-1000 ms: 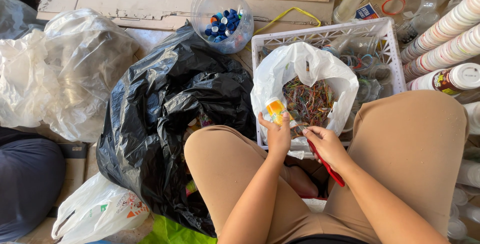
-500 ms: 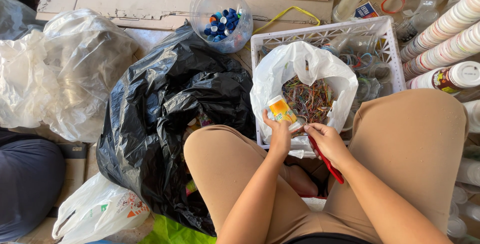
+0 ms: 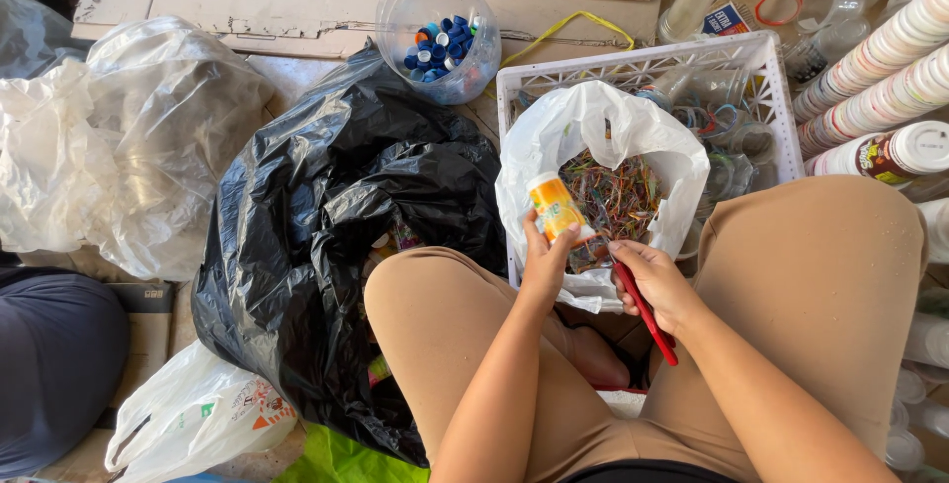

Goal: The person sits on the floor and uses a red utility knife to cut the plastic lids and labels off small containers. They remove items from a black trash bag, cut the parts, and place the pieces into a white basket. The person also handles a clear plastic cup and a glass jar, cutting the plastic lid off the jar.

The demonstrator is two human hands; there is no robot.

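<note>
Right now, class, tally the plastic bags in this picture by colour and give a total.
Black bag: 1
White bags: 2
Clear bag: 1
Total: 4

The small bottle [image 3: 556, 208] is orange with a white cap; the tool's handle [image 3: 647, 315] is red. Left lies a glossy black bag [image 3: 326, 206] — far off, blue caps [image 3: 443, 46] in a clear tub.

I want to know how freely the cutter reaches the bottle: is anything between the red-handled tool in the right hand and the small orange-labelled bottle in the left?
Nothing visible. The right hand holds the red-handled tool with its tip right beside the small bottle, gripped by the left hand over the open white bag.
</note>
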